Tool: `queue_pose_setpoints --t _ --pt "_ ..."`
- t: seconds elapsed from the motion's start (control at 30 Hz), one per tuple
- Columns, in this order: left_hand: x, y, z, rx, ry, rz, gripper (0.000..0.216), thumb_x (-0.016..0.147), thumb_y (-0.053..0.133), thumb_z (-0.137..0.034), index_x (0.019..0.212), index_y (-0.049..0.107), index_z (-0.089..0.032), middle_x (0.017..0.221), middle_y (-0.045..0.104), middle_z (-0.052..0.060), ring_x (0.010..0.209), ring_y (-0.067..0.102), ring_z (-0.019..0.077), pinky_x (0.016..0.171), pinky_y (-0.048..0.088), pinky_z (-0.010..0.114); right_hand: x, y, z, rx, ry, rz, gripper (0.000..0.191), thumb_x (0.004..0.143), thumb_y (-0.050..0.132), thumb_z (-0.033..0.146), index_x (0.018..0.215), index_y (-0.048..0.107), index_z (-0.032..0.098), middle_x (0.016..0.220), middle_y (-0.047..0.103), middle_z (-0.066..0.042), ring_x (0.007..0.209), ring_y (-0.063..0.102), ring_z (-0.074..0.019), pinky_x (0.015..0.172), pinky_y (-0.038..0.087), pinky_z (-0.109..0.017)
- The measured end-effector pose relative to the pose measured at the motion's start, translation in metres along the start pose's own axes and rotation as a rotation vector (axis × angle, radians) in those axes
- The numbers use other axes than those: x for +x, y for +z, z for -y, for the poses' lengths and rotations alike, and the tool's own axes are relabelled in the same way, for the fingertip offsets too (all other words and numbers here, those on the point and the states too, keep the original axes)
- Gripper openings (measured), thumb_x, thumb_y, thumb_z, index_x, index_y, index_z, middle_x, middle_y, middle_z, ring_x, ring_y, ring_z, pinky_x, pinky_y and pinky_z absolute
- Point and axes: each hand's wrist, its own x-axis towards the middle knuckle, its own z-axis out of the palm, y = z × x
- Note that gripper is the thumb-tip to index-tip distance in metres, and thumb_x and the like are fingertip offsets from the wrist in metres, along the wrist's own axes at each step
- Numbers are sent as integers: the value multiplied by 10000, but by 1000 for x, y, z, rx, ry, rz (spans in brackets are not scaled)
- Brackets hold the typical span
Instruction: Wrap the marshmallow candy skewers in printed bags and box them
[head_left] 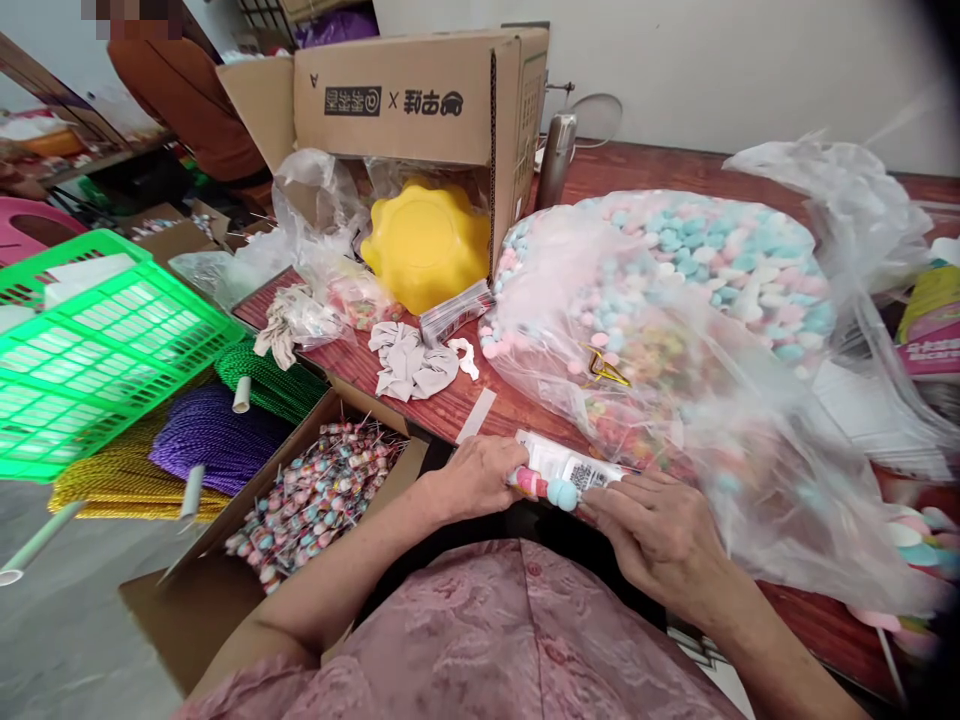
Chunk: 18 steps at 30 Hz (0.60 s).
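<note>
My left hand [476, 478] is closed on one end of a small clear packet [564, 470] with a printed label, at the near edge of the red-brown table [442, 405]. Pink and blue pompoms [551, 490] sit at the packet's near edge. My right hand [664, 535] rests against the packet's other end, fingers curled over it. Just beyond lies a big clear bag of pastel pompoms [675, 300]. A gold clip-like piece [606, 370] lies on that bag.
An open cardboard box of finished pompom sticks [315, 495] sits at my lower left. Purple [214, 435], green and gold cord spools lie beside a green plastic basket [90, 350]. A yellow bowl [426, 245] lies in a tipped carton [420, 95]. Another person sits far left.
</note>
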Motion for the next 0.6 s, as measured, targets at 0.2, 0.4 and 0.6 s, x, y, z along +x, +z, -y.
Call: queue_pose_setpoints --t 0.2,0.4,0.6 --pt "1 4 0 111 105 -6 205 927 469 -326 841 572 -172 822 647 68 785 616 193 702 437 304 3 2 2 -124 -4 10 228 915 468 92 776 630 170 646 611 -11 581 502 -135 609 303 -305" --pt "2 6 -5 33 96 1 352 882 585 -518 853 591 -167 803 656 48 755 619 183 649 412 285 5 11 5 -264 -36 48 241 926 454 95 810 655 162 635 593 -11 603 488 -163 625 276 -343" --pt "5 1 -14 -98 -110 41 334 788 709 -487 780 593 -174 731 660 27 690 623 175 600 380 259 2 14 14 -323 -106 6 247 941 430 80 887 668 118 647 603 -22 618 488 -168 633 285 -355"
